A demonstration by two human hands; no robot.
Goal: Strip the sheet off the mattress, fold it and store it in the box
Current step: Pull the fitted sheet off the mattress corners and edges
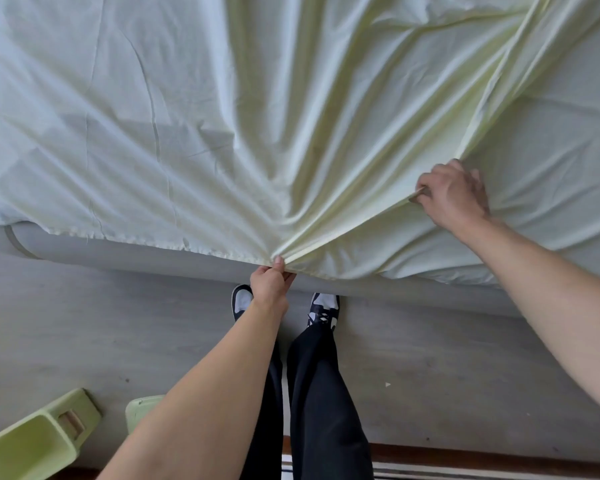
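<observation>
Left hand point(270, 285) pinching sheet point(222, 116) hem, right hand point(452, 195) gripping gathered fold, mattress point(551, 161) beneath

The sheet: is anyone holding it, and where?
Yes. The left hand pinches the sheet at its near hem; the right hand grips a gathered fold farther in, over the mattress.

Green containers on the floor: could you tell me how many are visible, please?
2: an open green box at bottom left, and a second green piece beside it, partly hidden by the left arm.
</observation>
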